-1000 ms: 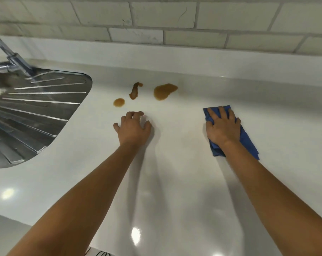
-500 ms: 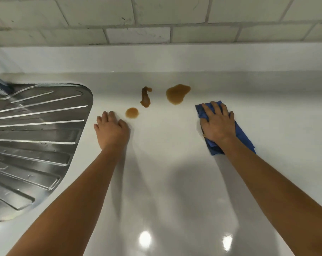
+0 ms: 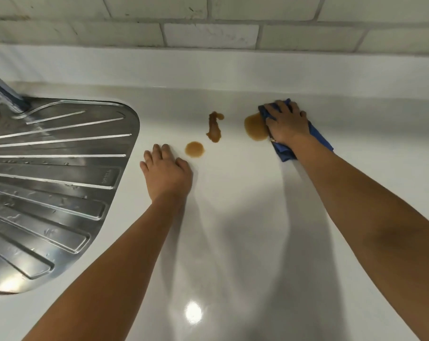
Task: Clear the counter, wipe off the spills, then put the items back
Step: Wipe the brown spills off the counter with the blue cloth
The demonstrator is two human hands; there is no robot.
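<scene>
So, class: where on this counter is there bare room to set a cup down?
Bare white counter lies between the two forearms. Crowded: three brown spills between left hand and right hand pressing blue cloth.

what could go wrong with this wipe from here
1. The cloth under the right hand meets only the edge of the big spill; a sideways push may smear it across the counter rather than lift it.
2. The left hand rests flat right beside the round spill and could slide into it.
3. Liquid pushed left may reach the drainboard grooves.
</scene>
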